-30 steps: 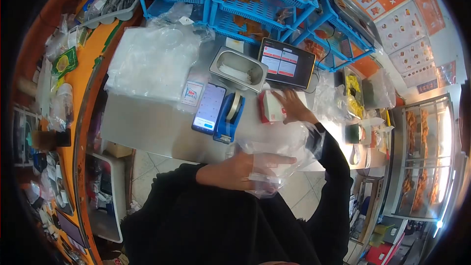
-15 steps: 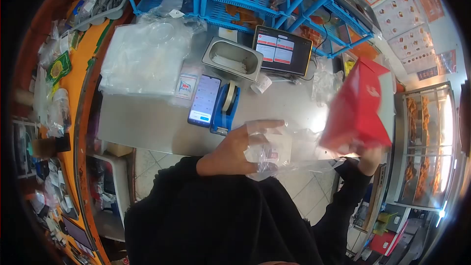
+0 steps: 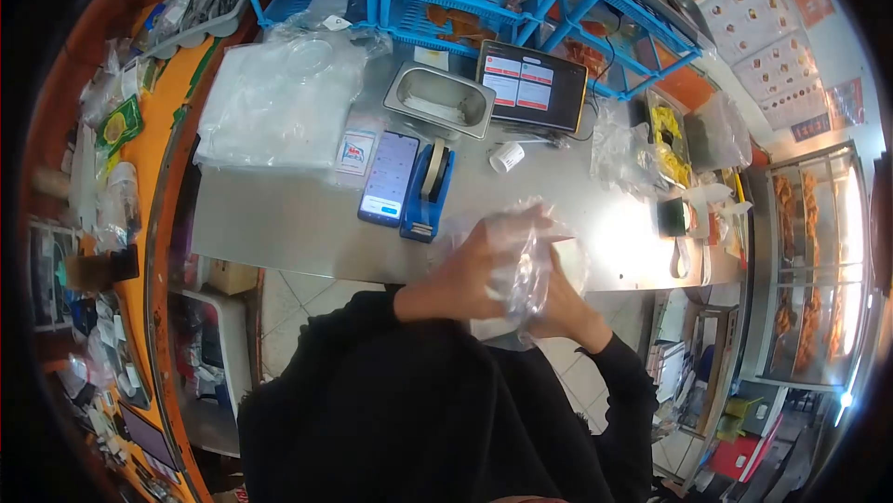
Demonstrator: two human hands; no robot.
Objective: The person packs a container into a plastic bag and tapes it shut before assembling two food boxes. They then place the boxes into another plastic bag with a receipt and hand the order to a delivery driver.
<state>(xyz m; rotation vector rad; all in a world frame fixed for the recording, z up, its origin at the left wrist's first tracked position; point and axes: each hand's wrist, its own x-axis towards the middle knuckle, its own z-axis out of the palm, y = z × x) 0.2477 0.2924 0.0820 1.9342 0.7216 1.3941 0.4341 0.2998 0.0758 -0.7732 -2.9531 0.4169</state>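
Observation:
Over the front edge of the metal counter (image 3: 279, 224), my two hands are brought together around a crumpled clear plastic bag (image 3: 528, 266). My left hand (image 3: 456, 275) grips it from the left, fingers wrapped over the top. On the other side, my right hand (image 3: 563, 308) closes on the plastic. White surfaces show beside and below the hands, mostly hidden by fingers and film. Just left of them lies a blue tape dispenser (image 3: 430, 191), next to a lit phone (image 3: 388, 177). A small white roll (image 3: 507, 158) sits farther back.
A steel container (image 3: 439, 98) and a tablet (image 3: 533, 86) stand at the back below blue plastic racks (image 3: 465, 0). Clear bags (image 3: 279, 103) are stacked at the left. Yellow packets (image 3: 670, 145) are at the right, near a lit cabinet with skewered food (image 3: 809, 270).
My right hand has moved left from the counter's right side to meet my left hand at the plastic bag. The red package it held no longer shows.

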